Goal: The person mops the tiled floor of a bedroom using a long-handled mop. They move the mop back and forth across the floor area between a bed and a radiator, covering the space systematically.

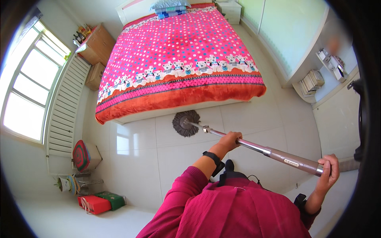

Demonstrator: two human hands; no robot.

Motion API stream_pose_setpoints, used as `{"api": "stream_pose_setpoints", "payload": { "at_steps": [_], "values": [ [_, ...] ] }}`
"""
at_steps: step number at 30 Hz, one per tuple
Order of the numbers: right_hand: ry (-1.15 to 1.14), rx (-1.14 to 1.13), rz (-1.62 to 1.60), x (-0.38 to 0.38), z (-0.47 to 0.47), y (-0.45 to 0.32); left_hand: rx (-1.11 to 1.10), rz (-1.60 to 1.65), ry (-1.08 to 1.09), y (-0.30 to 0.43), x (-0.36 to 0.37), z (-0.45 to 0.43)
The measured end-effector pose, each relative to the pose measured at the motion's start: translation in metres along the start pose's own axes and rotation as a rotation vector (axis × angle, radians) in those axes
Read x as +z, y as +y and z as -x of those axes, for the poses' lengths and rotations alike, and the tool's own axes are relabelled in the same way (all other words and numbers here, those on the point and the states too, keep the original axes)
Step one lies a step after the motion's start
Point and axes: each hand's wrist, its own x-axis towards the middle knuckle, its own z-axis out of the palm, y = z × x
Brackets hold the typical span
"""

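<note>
A spin mop with a round grey string head [182, 127] rests on the pale tiled floor [190, 154], close to the foot of the bed. Its metal and brown mop handle [282, 157] slants from the head towards my right side. My left hand [231, 141] grips the chrome tube in the middle of the handle. At the upper end, my right hand [329, 169] is closed around the tip of the brown grip. Each of my wrists wears a black band.
A bed with a pink dotted blanket [181, 44] stands ahead. To the left are a radiator [65, 110], a wooden cabinet [99, 41], a stool with a round mat [84, 156], a potted plant [62, 184] and a red gift bag [95, 204]. Shelves with books [312, 82] stand on the right.
</note>
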Motion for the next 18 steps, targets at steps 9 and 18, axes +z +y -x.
{"api": "stream_pose_setpoints", "payload": {
  "at_steps": [9, 18],
  "values": [
    [-0.158, -0.115, -0.316, 0.068, -0.011, -0.068, 0.001, -0.05, 0.268, -0.048, -0.043, 0.079],
    [-0.447, -0.364, -0.499, 0.139, -0.019, -0.134, -0.056, -0.001, 0.562, -0.096, -0.084, 0.196]
  ]
}}
